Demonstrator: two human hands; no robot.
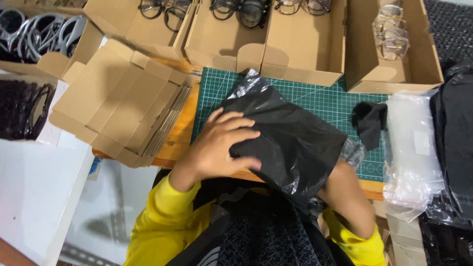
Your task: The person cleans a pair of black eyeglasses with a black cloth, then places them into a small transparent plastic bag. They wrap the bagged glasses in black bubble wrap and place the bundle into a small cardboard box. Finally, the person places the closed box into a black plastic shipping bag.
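Note:
A black cloth pouch in a clear plastic wrapper (290, 138) lies over the near edge of the green cutting mat (320, 98). My left hand (219, 145) rests on its left side, fingers curled over the black fabric and gripping it. My right hand is hidden behind and under the pouch; only the right wrist and forearm (347, 197) with a yellow sleeve show below it. A small black cloth piece (370, 123) lies on the mat to the right.
A stack of flat cardboard box blanks (118, 98) sits at the left. Open cardboard boxes of eyeglasses (305, 44) line the far edge. Clear plastic bags (411, 148) and black packets (456, 138) are piled at the right. A white surface (34, 187) is at lower left.

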